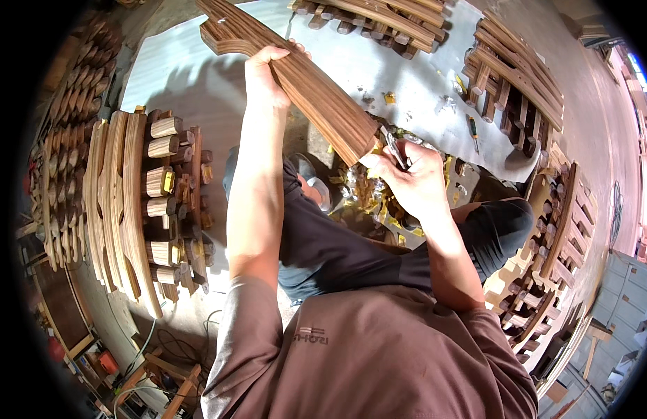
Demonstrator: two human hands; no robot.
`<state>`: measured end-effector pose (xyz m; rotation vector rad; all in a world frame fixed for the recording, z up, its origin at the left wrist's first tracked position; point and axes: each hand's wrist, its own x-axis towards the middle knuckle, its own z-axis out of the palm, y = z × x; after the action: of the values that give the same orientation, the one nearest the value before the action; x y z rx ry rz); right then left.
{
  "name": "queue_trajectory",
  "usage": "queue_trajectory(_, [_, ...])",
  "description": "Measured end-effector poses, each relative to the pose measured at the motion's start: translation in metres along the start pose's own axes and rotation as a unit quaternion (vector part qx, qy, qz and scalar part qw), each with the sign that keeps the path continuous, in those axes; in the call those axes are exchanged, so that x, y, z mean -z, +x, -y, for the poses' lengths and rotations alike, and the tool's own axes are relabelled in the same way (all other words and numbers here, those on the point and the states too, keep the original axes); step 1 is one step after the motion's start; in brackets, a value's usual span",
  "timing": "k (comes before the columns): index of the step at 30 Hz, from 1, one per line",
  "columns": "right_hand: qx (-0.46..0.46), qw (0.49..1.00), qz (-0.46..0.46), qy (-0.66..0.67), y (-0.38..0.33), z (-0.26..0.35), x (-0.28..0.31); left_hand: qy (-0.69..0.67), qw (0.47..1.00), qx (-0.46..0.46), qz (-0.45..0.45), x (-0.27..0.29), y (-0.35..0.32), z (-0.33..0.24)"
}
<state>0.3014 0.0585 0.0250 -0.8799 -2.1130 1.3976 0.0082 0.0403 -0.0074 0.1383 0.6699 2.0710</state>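
A long board-like wooden part point(316, 94) with dark brown stripes and a shaped far end slants across the upper middle. My left hand point(267, 80) is closed around its edge near the shaped end, thumb on top. At the near, square-cut end is my right hand point(411, 178), closed on a slim metal tool point(392, 146) whose kind I cannot make out. My right thumb rests close to the board's corner. Beneath that end, yellow scraps point(369, 188) lie in a heap between my legs.
Stacked shaped wooden parts point(117, 202) stand at the left. More stacks lie at the far side point(379, 21), far right point(515, 70) and right point(557, 237). A screwdriver point(473, 129) sits on the pale sheet point(414, 91). Cables point(187, 342) trail at lower left.
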Motion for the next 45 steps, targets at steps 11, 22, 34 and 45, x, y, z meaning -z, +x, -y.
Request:
queue_trajectory(11, [-0.009, 0.996, -0.073, 0.05, 0.001, -0.012, 0.037, -0.064, 0.998, -0.026, 0.0, 0.023, 0.005, -0.035])
queue_trajectory(22, [0.089, 0.895, -0.229, 0.372, -0.05, 0.024, 0.084, -0.039, 0.98, -0.126, -0.149, 0.035, 0.019, -0.037])
queue_trajectory(34, [0.009, 0.971, 0.02, -0.237, -0.034, -0.117, 0.015, -0.136, 0.987, 0.08, 0.012, 0.011, -0.007, -0.036])
queue_trajectory(45, [-0.066, 0.962, 0.034, -0.262, -0.043, -0.19, 0.012, 0.066, 0.984, 0.057, 0.157, -0.028, -0.019, 0.009])
